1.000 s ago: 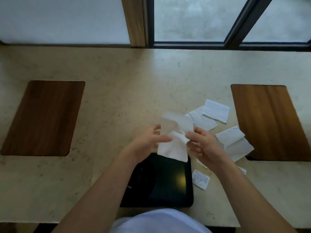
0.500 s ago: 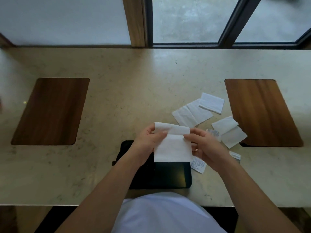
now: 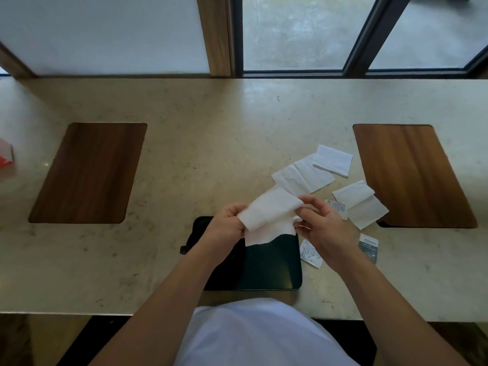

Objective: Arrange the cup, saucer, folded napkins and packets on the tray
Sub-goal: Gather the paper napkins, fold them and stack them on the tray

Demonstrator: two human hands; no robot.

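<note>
Landmark: the dark rectangular tray (image 3: pixel 272 270) lies flat on the pale stone counter (image 3: pixel 184 154), at its near edge in front of me.
Left of the tray: a brown wooden inlay panel (image 3: pixel 87 173) set into the counter, well apart from the tray.
My left hand (image 3: pixel 224 228): above the tray's far left part, fingers pinched shut on the left end of a white paper napkin (image 3: pixel 269 215).
The napkin: held off the tray between both hands, rumpled, its lower flap hanging over the tray's far edge.
My right hand (image 3: pixel 324 228): above the tray's far right corner, fingertips closed on the napkin's right end.
Right of the tray: a small white printed packet (image 3: pixel 311 253) lies just beside the tray's right edge; a grey-and-white packet (image 3: pixel 368 248) lies farther right.
Beyond the tray, to the right: three more white napkins (image 3: pixel 303 178) lie on the counter, partly folded; another small packet (image 3: pixel 338 207) sits beside them.
Far right: a second wooden inlay panel (image 3: pixel 412 175).
</note>
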